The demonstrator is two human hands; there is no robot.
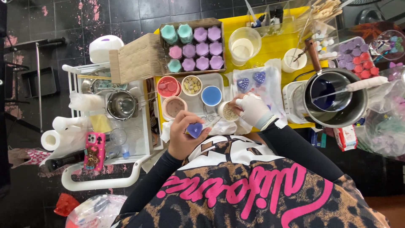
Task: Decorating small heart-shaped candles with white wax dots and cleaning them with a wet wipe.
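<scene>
Head view: the left hand (182, 137) is closed around a purple heart (195, 129), near the body. The right hand (252, 109), gloved, pinches the rim of a small cup (228, 111) just beside it. Decorating seems in hand; placing grains calls for a steady heart.

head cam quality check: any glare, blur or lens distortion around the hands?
Head view: even overhead light and soft shadows; both the left hand holding the purple heart and the gloved right hand are sharp; glare on the steel pot rim; wide-angle bending towards the edges.
</scene>
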